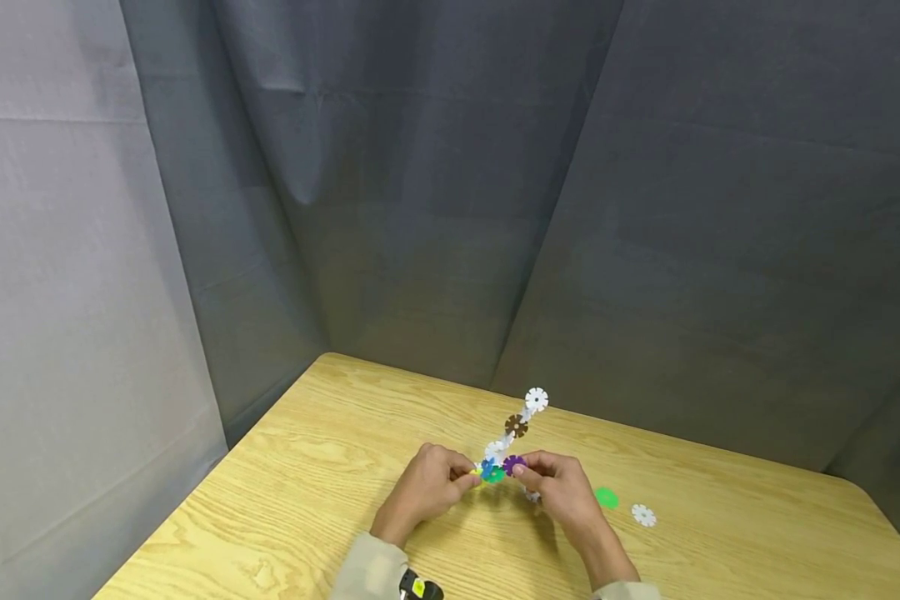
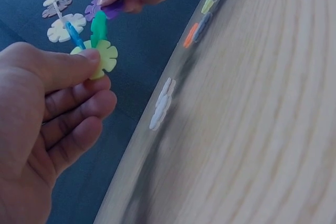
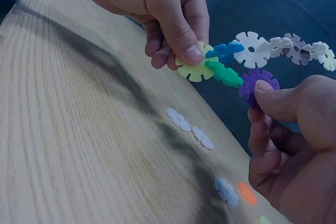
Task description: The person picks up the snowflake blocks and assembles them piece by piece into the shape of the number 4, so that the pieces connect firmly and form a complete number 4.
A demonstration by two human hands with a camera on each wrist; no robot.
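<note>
left hand: i see thumb and forefinger pinching the yellow-green disc at the near end of the chain; remaining fingers curled beneath.

right hand: thumb and fingers pinching the purple disc, which sits at the tip of a short branch off that same end.

green disc: edge-on, slotted between the two pinched discs, bridging the hands.

disc chain: blue, white and brown discs ending in a white one. its long axis runs from the gap between my hands up and away toward the table's far edge, leaning slightly right; both hands sit at its near end, equally close.

table: wood grain. loose green disc and loose white disc lie flat to the right of the right hand, nearer that hand than the left.
</note>
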